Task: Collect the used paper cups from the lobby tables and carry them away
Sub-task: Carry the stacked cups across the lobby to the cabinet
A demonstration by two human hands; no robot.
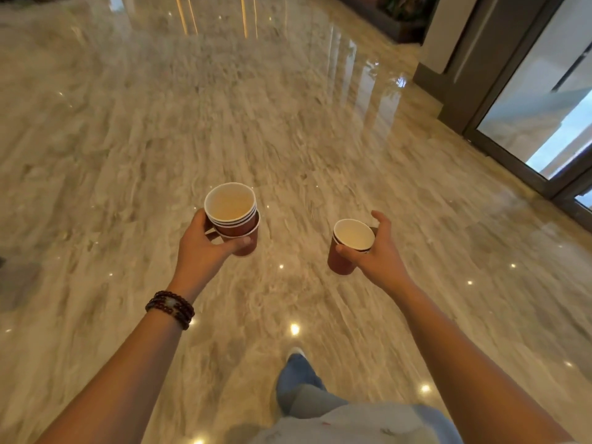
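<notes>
My left hand (205, 245) grips a nested stack of red paper cups (232, 216) with white insides, held upright at chest height left of centre. My right hand (378, 251) holds a smaller nest of red paper cups (350, 243), thumb across the front, fingers spread behind. Both stacks look empty inside. A beaded bracelet (171, 307) circles my left wrist. The two hands are apart, with polished floor showing between them.
Glossy beige marble floor (224, 107) stretches ahead with ceiling lights reflected in it. A dark-framed glass door (538, 123) runs along the right. A planter (400, 17) sits at the far right. My leg in jeans and a white shoe (296, 352) steps forward below.
</notes>
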